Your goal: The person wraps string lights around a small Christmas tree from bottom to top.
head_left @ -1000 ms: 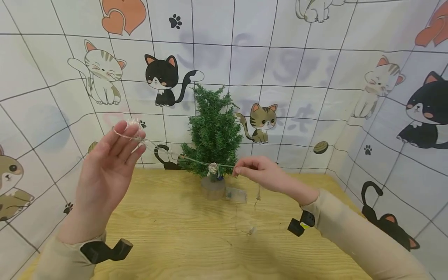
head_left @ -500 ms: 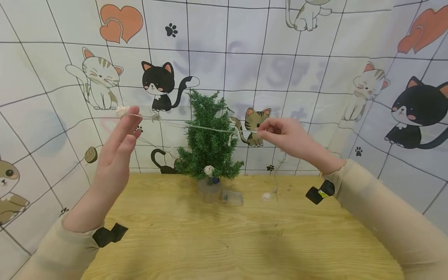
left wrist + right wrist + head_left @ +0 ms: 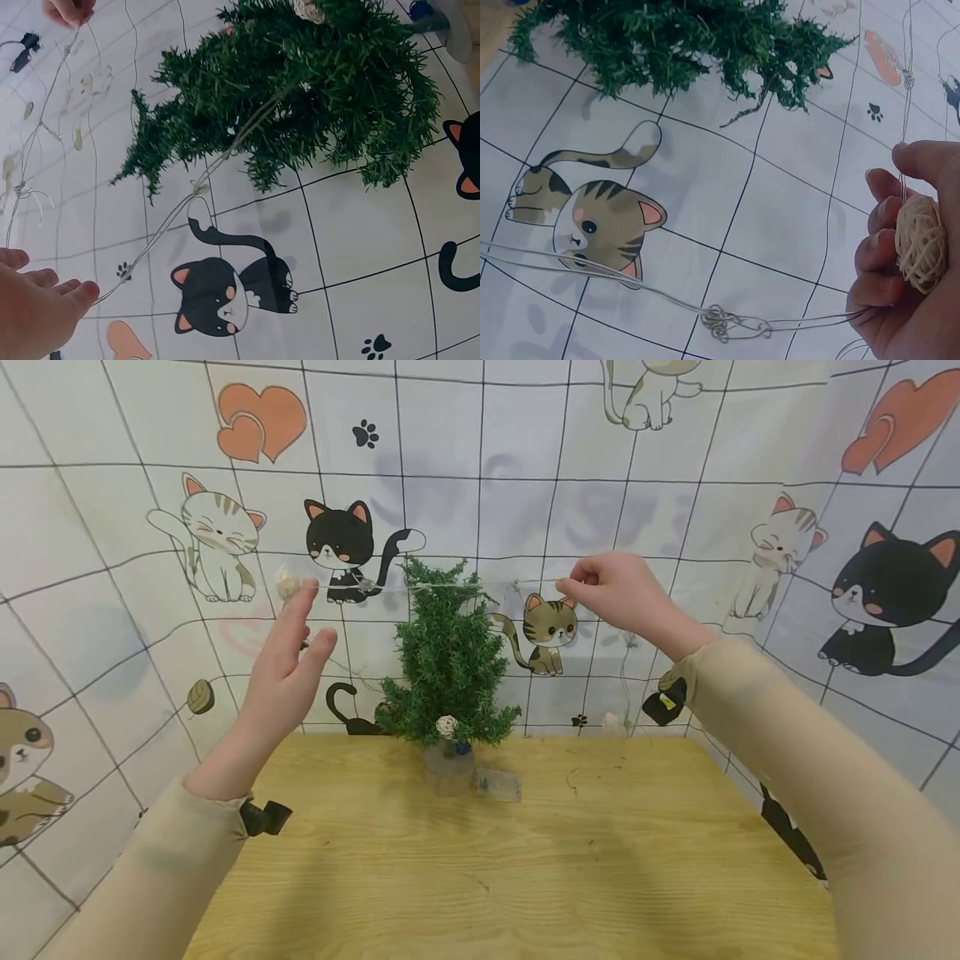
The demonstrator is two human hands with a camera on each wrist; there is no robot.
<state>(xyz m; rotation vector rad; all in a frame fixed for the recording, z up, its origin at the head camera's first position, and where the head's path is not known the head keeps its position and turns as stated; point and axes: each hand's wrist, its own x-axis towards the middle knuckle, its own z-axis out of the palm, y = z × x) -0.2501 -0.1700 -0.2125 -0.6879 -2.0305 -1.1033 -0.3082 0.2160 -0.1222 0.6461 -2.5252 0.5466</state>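
A thin pale cord (image 3: 465, 584) with woven balls stretches nearly level across the top of a small green artificial tree (image 3: 450, 652). My left hand (image 3: 288, 664) carries it at the left, fingers straight; a woven ball (image 3: 287, 583) shows just beyond the fingertips. On the right, my right hand (image 3: 626, 602) pinches the cord between thumb and forefinger. A pale woven ball (image 3: 921, 244) lies against the right palm in the right wrist view. From this hand the cord hangs down, with another ball (image 3: 611, 723) near its lower end. One more ball (image 3: 447, 727) sits low on the tree's front.
The tree's round base (image 3: 450, 770) stands on a wooden table (image 3: 465, 877). Beside it lies a clear flat box (image 3: 498, 785). A cat-print sheet (image 3: 517, 510) covers the walls behind and at both sides. A blue item (image 3: 462, 747) shows under the branches.
Both hands have risen, bringing the cord from low in front of the tree up to its top. The left hand has turned its palm inward. The hanging ball at right has lifted off the table.
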